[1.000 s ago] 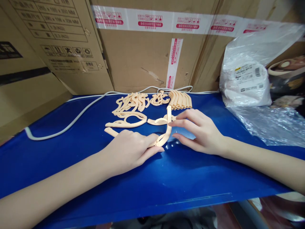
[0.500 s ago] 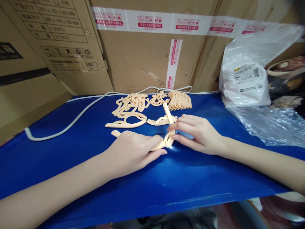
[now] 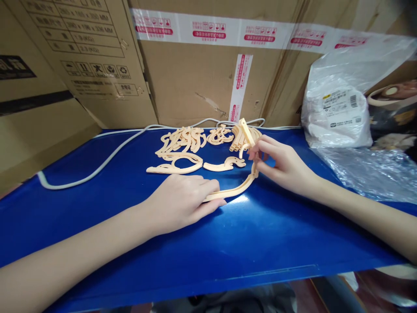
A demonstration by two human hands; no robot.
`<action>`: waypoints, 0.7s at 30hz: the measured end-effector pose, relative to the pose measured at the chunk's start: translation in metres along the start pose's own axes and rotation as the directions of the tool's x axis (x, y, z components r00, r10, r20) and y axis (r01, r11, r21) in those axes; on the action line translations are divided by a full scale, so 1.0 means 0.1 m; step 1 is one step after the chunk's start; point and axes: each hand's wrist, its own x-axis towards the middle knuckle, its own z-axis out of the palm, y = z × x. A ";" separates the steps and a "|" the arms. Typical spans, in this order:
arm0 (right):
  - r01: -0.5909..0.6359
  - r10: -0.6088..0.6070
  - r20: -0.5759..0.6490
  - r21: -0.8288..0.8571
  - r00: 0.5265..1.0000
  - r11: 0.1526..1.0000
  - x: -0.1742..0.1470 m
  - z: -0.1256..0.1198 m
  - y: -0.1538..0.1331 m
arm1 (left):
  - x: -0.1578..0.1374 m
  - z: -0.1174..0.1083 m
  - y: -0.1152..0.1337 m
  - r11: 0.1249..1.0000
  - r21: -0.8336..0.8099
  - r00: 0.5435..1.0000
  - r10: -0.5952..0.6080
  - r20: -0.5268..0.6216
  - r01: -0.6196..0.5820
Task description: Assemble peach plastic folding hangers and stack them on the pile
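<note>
A beige plastic folding clothes hanger [image 3: 235, 190] stretches between my two hands just over the blue tabletop. My left hand [image 3: 184, 203] is closed around one end of its curved arm, palm down. At the other end, my right hand [image 3: 282, 164] pinches the joint, where a straight piece sticks up beyond the fingertips and a small hook curves off to its left. My fingers cover part of that joint. Just beyond my hands lie an unfolded hanger piece [image 3: 176, 168] with a round loop and a shorter curved piece [image 3: 216, 166].
Behind are a heap of beige hanger parts [image 3: 185, 141], a small pile of hooks [image 3: 220, 135] and a row of stacked curved arms [image 3: 239, 141]. A white cable [image 3: 114, 154] runs along the back. Cardboard boxes [image 3: 195, 78] wall the rear; a plastic bag [image 3: 339, 111] stands right.
My right hand has moved up and to the right with the hanger's upright part. The curved arm now shows stretched out between my hands. My left hand has barely moved.
</note>
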 end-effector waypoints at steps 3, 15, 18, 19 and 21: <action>-0.007 0.007 0.011 -0.039 1.000 0.999 0.00 0.02 0.06 | 0.03 -0.01 -0.01 1.000 0.002 1.000 0.030 -0.005 -0.030; -0.021 0.038 0.074 -0.221 0.996 0.975 0.00 0.04 0.19 | 0.04 0.06 -0.09 0.997 0.069 1.000 -0.017 0.023 0.015; -0.030 0.051 0.079 -0.243 0.996 0.970 0.00 0.04 0.21 | 0.06 0.07 -0.10 0.998 0.037 0.995 -0.059 0.081 0.056; -0.031 0.052 0.078 -0.242 0.996 0.970 0.01 0.04 0.22 | 0.06 0.07 -0.10 0.998 0.027 0.993 -0.063 0.100 0.061; -0.034 0.053 0.077 -0.234 0.996 0.972 0.02 0.04 0.22 | 0.07 0.07 -0.09 0.998 0.012 0.990 -0.064 0.128 0.063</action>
